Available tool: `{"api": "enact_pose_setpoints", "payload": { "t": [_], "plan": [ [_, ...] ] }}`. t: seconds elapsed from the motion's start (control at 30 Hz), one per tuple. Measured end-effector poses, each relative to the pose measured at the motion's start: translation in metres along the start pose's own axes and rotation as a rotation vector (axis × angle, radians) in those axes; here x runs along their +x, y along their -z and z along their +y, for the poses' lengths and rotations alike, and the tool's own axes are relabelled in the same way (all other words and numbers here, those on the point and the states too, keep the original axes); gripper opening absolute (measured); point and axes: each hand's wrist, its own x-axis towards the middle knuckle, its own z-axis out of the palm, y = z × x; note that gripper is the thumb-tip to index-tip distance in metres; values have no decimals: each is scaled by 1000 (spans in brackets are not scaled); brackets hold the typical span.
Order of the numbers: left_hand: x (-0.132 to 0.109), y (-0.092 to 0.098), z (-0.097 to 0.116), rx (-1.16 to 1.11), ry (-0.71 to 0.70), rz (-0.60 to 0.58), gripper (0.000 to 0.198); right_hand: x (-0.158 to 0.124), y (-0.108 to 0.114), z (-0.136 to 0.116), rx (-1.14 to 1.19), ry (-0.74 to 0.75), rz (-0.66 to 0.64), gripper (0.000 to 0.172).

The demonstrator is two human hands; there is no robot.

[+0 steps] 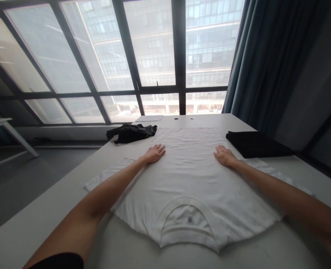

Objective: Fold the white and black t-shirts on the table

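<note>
A white T-shirt (187, 175) lies spread flat with its neckline toward me and its hem at the far end. A small dark label shows inside the collar, and slight wrinkles cross the body. Flat on the shirt's left side rests my left hand (154, 152), fingers stretched forward and holding nothing. On the opposite side edge my right hand (224, 154) lies palm down, its fingers apart and empty. Both sleeves extend out to the sides, partly hidden beneath my forearms.
The shirt lies on a white table (53, 209). A crumpled black garment (133, 133) sits at the table's left edge, and a folded black cloth (257, 144) lies on the right. Windows stand beyond the far end, with a blue curtain (263, 67) at right.
</note>
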Motion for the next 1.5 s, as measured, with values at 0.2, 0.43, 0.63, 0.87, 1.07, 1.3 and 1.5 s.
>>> {"api": "enact_pose_setpoints", "payload": {
  "t": [0.2, 0.43, 0.63, 0.87, 1.07, 1.3, 1.5],
  "plan": [
    [29, 2, 26, -1, -3, 16, 62, 36, -1, -41, 33, 12, 20, 55],
    [92, -17, 114, -40, -215, 2, 57, 86, -28, -122, 61, 182, -76, 55],
    [113, 7, 32, -22, 48, -1, 56, 113, -5, -34, 12, -76, -110, 60],
    [127, 6, 28, 11, 118, 5, 57, 130, -3, -10, -20, -224, -45, 61],
    [148, -18, 108, 6, -157, -31, 56, 138, -31, -88, 24, 99, -86, 59],
    [110, 14, 9, 26, 156, -5, 56, 127, -6, -10, 3, -146, -91, 67],
    [108, 17, 11, 30, 177, -7, 57, 122, -2, -22, -6, -229, -56, 65]
  ]
}}
